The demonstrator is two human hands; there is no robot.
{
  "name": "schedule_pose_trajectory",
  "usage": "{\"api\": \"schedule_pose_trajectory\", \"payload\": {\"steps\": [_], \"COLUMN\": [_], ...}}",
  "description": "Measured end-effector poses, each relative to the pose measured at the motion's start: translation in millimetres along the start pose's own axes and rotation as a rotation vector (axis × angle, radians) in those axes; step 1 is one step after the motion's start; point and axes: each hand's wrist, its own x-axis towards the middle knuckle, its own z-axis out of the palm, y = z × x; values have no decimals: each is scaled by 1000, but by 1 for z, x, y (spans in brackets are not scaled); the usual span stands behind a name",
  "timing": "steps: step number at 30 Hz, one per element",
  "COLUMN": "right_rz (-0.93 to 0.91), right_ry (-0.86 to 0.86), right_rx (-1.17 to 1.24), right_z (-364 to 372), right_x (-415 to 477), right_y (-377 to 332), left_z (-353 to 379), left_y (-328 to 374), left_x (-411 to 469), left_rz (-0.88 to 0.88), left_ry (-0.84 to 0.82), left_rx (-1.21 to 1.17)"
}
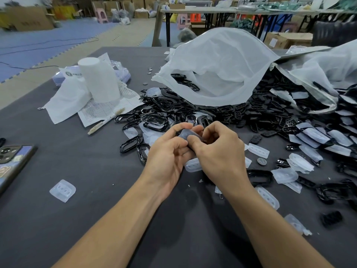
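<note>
Translucent pad [186, 134] pinched by left hand [168, 157] and right hand [218, 151]; white packet [70, 74] logo text seemingly too blurred.

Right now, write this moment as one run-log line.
left hand: holds translucent pad | right hand: pinches same pad | place: above grey table | behind: pile of black frames, open plastic bag

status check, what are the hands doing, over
Left hand and right hand both pinching one translucent button pad above the table. Black frames piled just beyond, loose pads beneath. Nothing in the way.
</note>
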Motion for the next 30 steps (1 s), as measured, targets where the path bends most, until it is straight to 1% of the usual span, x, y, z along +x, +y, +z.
{"api": "schedule_pose_trajectory", "payload": {"steps": [2, 4, 7, 9, 13, 15, 18, 22, 28, 30], "right_rz": [11, 52, 191, 233, 207, 198, 202, 199, 232, 232], "right_ry": [-44, -109, -211, -223, -179, -166, -152, -152, -243, -250], "right_rx": [16, 90, 366, 471, 484, 471, 468, 455, 530, 555], "right_z": [0, 0, -3, -5, -9, -9, -7, -6, -11, -13], "right_x": [0, 2, 8, 10, 11, 11, 11, 12, 13, 14], "right_y": [0, 1, 2, 2, 4, 5, 5, 6, 6, 7], "left_z": [1, 1, 0, -2, -4, -3, -3, -1, 0, -1], "left_y": [0, 1, 1, 3, 3, 3, 3, 5, 4, 5], "left_x": [0, 0, 0, 1, -1, -3, -3, -4, -4, -4], "left_rz": [24, 35, 40, 32, 99, 124, 129, 128, 136, 145], "left_ry": [15, 27, -2, -9, 72, 105, 149, 139, 105, 93], "left_rx": [53, 87, 67, 126, 423, 502, 507, 498, 465, 472]}}
